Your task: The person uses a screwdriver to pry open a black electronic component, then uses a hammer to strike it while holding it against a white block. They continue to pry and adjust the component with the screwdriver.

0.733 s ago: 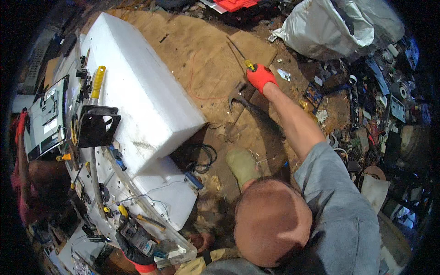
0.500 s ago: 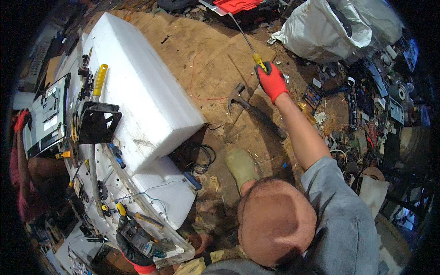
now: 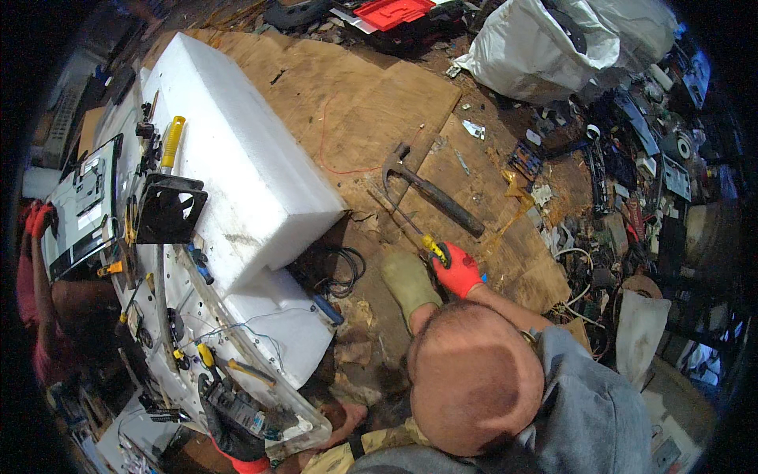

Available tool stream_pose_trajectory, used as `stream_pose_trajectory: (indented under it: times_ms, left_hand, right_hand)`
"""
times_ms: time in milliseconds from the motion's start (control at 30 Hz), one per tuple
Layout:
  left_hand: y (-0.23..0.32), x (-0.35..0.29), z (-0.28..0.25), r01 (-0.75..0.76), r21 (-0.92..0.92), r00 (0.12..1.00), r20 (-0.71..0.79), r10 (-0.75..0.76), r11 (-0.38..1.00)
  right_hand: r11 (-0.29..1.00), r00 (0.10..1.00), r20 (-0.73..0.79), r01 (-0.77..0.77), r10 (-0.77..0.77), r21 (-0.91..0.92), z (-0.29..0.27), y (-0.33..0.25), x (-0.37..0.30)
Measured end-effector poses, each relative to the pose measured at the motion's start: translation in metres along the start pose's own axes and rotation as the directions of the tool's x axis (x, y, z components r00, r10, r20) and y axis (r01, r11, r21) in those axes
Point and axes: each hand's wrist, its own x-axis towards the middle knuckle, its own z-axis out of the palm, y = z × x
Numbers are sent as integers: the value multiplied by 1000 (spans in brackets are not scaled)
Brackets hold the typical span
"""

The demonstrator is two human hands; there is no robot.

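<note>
My right hand (image 3: pixel 459 272), in a red glove, is closed round the yellow and black handle of a long screwdriver (image 3: pixel 431 245). Its shaft points up and left, the tip close to the head of a claw hammer (image 3: pixel 442 204) lying on the brown sheet. At the lower left my left hand (image 3: pixel 230 434), in a black and red glove, grips a dark grey electronic module (image 3: pixel 242 411) with teal parts. That module is at the near end of a white panel (image 3: pixel 296 411). Just above the hand lies a yellow-handled tool (image 3: pixel 206 355).
A big white foam block (image 3: pixel 245 150) stands left of centre. Beside it are a black square fan (image 3: pixel 170 209) and a yellow-handled tool (image 3: pixel 172 142). Another person's red-gloved hand (image 3: pixel 38 220) holds a flat panel (image 3: pixel 83 201). Scrap and a white sack (image 3: pixel 537 55) lie right.
My right hand has drawn back toward my body with the screwdriver, from the far side of the brown sheet to beside my shoe. My left hand keeps its place with the module.
</note>
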Motion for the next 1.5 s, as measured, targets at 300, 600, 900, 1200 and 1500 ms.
stream_pose_trajectory:
  times_ms: [300,600,900,1200,1500]
  left_hand:
    - [6,-16,42,7,135,1000,-16,-5,991]
    - [20,-47,75,-60,205,992,-100,82,977]
    - [41,-66,60,-181,114,981,86,172,977]
    - [45,-97,62,-182,143,980,112,167,973]
    - [29,-106,43,-274,-6,955,113,273,962]
  right_hand:
    - [964,999,18,40,-36,-263,-18,-16,3]
    - [754,787,200,433,-583,493,-143,-205,33]
    - [563,300,732,815,-611,136,-196,-410,-121]
    - [847,208,822,153,-531,509,-94,-376,-180]
    - [725,213,695,132,-686,676,-71,-361,-196]
